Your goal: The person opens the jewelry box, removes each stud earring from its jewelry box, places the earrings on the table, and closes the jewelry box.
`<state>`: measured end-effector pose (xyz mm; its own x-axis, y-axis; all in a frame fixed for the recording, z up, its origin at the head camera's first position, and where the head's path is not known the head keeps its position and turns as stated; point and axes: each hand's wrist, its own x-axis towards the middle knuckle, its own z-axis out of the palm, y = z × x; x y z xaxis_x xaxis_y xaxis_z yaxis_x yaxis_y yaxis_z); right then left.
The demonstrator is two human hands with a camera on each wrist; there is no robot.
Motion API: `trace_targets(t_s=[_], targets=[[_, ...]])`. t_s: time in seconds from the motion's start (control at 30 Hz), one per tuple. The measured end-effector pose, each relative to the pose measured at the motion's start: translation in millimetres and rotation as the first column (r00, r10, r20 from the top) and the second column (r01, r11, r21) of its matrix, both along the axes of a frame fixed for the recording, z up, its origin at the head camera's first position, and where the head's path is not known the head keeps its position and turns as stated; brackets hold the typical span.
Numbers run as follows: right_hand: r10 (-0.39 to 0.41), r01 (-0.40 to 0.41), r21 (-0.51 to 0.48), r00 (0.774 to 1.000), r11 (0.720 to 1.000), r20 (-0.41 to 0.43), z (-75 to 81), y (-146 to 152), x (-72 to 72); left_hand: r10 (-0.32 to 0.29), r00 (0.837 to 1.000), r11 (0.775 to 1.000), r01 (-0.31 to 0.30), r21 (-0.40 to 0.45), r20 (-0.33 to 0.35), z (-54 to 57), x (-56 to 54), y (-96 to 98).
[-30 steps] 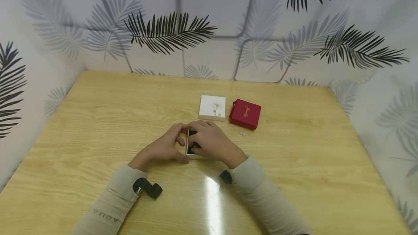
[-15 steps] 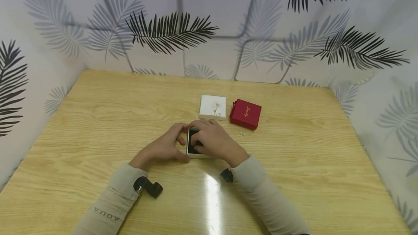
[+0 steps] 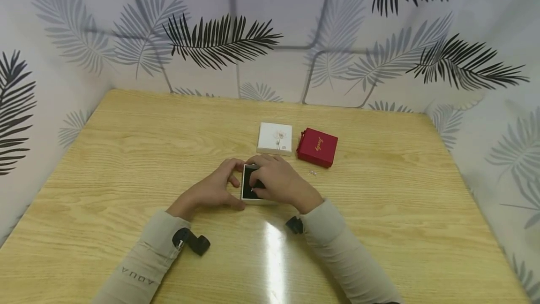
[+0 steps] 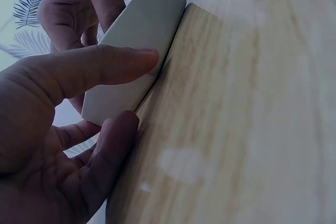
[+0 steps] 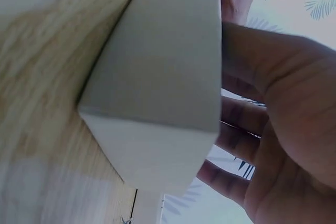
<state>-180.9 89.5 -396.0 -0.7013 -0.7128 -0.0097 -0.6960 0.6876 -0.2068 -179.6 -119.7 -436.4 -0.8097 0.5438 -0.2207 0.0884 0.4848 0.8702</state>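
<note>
An open white box (image 3: pixel 260 202) with a black insert (image 3: pixel 248 177) lies on the table in the head view. My left hand (image 3: pixel 212 187) holds its left side, thumb at the near corner and fingers toward the far one. In the left wrist view the thumb (image 4: pixel 121 65) lies along the box's pale wall (image 4: pixel 142 30). My right hand (image 3: pixel 278 182) reaches over the far and right rims, thumb and index finger down at the insert. A tiny shiny piece (image 3: pixel 252 190) shows right at those fingertips; whether they pinch it I cannot tell. The right wrist view shows the thumb (image 5: pixel 262 56) passing behind the box's wall.
A white flower-printed lid or box (image 3: pixel 274 138) stands just behind the hands. Beside it is a red box (image 3: pixel 318 147) with gold lettering. Two tiny earring-like pieces (image 3: pixel 312 173) lie on the wooden table (image 3: pixel 168 130) in front of the red box.
My right thumb and index finger have drawn back slightly to the right over the insert, baring more of it and the shiny piece. My left hand stays at the box.
</note>
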Motion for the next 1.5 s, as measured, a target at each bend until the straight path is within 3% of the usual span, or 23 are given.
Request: trace_targets(t_s=[0.97, 1.5], targets=[[-0.023, 0.024, 0.056, 1.000, 0.998, -0.015, 1.4, -0.8, -0.8, -0.007, 1.000, 1.000, 0.007, -0.008, -0.018, 1.2, 0.0, -0.4], [-0.029, 0.030, -0.018, 0.999, 0.999, 0.045, -0.3, 0.5, 1.0, -0.008, 1.000, 1.000, 0.007, -0.016, -0.022, -1.3, -1.5, -0.8]])
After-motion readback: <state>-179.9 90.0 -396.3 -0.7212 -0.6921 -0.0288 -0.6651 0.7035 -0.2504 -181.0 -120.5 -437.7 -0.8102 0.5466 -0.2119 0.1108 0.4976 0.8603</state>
